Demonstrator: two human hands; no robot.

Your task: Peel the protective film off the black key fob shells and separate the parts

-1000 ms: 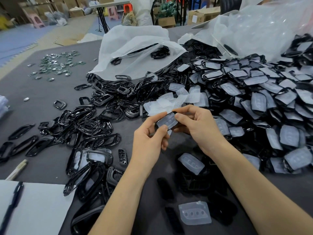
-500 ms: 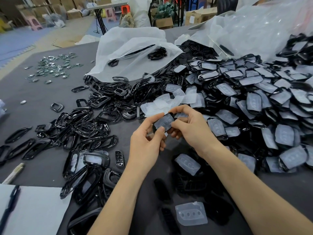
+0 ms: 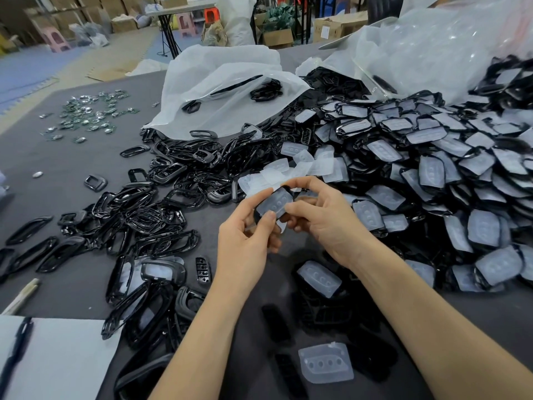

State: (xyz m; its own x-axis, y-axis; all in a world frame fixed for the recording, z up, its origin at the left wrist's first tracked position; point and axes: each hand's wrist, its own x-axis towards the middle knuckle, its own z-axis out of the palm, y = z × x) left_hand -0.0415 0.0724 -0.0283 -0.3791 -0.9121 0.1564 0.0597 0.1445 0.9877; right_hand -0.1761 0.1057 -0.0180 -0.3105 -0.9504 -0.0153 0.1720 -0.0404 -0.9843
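Observation:
I hold one black key fob shell [image 3: 274, 204] above the middle of the grey table, its face covered by cloudy protective film. My left hand [image 3: 245, 243] grips its lower left edge, thumb on the film. My right hand [image 3: 323, 223] pinches its right side, with the forefinger arched over the top. A big heap of film-covered shells [image 3: 432, 180] lies to the right. Bare black frames [image 3: 161, 215] are piled to the left. Peeled films [image 3: 288, 171] sit just behind my hands.
A loose film piece [image 3: 326, 365] and dark inner parts [image 3: 326, 310] lie near the front edge. White plastic bags [image 3: 225, 90] stand at the back. Small metal pieces [image 3: 86, 114] are scattered far left. A white sheet with a pen [image 3: 17, 347] is at the front left.
Both hands stay on the same shell. It has tipped slightly, and my right forefinger has curled further over its top edge.

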